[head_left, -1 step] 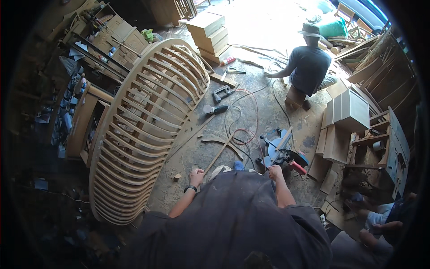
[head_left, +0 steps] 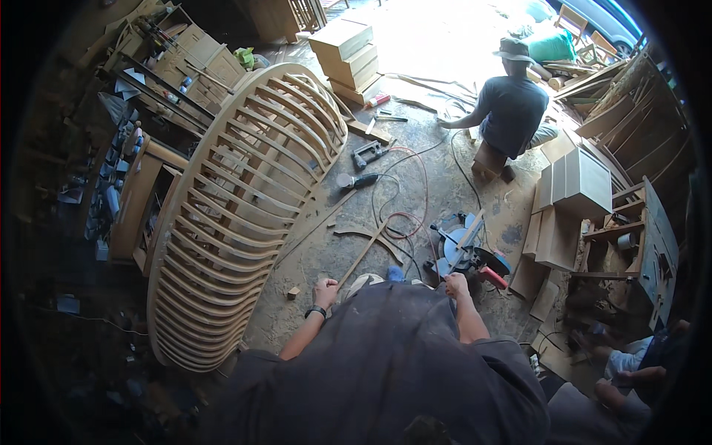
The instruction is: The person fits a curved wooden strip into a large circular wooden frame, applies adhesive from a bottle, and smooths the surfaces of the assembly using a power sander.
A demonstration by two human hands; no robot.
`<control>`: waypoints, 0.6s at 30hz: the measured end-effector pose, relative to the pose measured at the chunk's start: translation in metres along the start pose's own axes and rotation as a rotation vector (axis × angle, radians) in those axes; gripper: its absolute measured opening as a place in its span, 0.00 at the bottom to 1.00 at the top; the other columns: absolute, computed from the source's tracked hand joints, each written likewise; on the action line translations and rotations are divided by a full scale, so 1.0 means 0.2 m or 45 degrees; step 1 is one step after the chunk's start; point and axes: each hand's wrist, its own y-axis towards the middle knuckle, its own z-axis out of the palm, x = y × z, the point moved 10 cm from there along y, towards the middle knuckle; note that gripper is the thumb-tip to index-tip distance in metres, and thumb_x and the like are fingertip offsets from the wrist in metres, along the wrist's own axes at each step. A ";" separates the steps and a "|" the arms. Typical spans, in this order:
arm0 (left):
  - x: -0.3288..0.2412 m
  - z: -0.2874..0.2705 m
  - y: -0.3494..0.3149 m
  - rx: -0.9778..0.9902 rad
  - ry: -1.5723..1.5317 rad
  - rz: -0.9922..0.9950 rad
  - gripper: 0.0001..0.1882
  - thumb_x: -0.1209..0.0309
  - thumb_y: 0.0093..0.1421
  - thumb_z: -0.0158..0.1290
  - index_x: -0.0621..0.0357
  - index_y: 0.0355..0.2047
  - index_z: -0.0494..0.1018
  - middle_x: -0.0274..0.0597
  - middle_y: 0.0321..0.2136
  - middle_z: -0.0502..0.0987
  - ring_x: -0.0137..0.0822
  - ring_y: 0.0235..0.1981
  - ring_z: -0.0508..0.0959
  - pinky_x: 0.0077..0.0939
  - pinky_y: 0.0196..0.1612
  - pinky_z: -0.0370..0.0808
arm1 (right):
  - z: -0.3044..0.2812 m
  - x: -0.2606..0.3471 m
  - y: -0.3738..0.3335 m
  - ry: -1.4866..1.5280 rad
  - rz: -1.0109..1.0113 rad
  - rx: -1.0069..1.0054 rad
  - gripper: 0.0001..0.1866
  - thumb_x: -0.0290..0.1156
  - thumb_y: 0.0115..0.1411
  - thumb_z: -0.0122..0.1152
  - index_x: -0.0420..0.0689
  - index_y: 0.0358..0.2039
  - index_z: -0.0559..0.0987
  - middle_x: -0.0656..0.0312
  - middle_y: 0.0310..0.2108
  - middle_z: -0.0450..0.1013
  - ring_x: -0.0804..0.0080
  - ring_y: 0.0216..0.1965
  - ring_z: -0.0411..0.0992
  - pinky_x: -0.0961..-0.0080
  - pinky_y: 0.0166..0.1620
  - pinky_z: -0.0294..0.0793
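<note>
My left hand (head_left: 324, 294), with a dark band at the wrist, is closed beside my dark shirt. The near end of a thin wooden strip (head_left: 362, 256) meets its fingers; whether they grip it I cannot tell. Across the strip's far part lies a curved wooden piece (head_left: 386, 243) on the floor. My right hand (head_left: 456, 285) is closed too, close to the near side of a mitre saw (head_left: 461, 248); what its fingers pinch is too small to make out. My shirt hides most of my lap and legs.
A large ribbed oval wooden frame (head_left: 176, 222) stands at left. Ahead lie a sander (head_left: 357, 181), a nail gun (head_left: 368, 155), a red hose (head_left: 424, 185) and cables. A person (head_left: 514, 104) sits far right; another person (head_left: 638, 371) is lower right. Drawer boxes (head_left: 575, 182) stand at right.
My hands and the tools hold their places. At the far upper right, a vehicle has shifted slightly, so that its wheel now shows.
</note>
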 end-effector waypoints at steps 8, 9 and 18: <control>-0.01 -0.02 -0.04 0.032 0.169 0.038 0.12 0.72 0.53 0.51 0.56 0.33 0.83 0.46 0.29 0.83 0.37 0.31 0.83 0.30 0.38 0.78 | -0.02 0.01 -0.02 -0.123 0.007 -0.017 0.09 0.30 0.63 0.56 0.36 0.38 0.76 0.56 0.23 0.74 0.68 0.17 0.71 0.70 0.18 0.70; 0.05 -0.05 -0.04 0.019 0.163 0.017 0.12 0.72 0.53 0.50 0.56 0.34 0.83 0.46 0.29 0.83 0.38 0.31 0.83 0.31 0.38 0.78 | 0.02 0.05 -0.06 -0.133 0.000 -0.004 0.09 0.30 0.63 0.56 0.36 0.38 0.76 0.56 0.23 0.74 0.68 0.17 0.71 0.70 0.18 0.70; -0.01 -0.01 -0.11 0.078 0.110 0.013 0.10 0.71 0.55 0.53 0.53 0.34 0.83 0.43 0.27 0.83 0.35 0.29 0.82 0.31 0.35 0.77 | 0.00 0.05 -0.10 -0.060 0.061 -0.006 0.08 0.30 0.63 0.56 0.38 0.37 0.75 0.57 0.21 0.72 0.71 0.15 0.69 0.72 0.15 0.66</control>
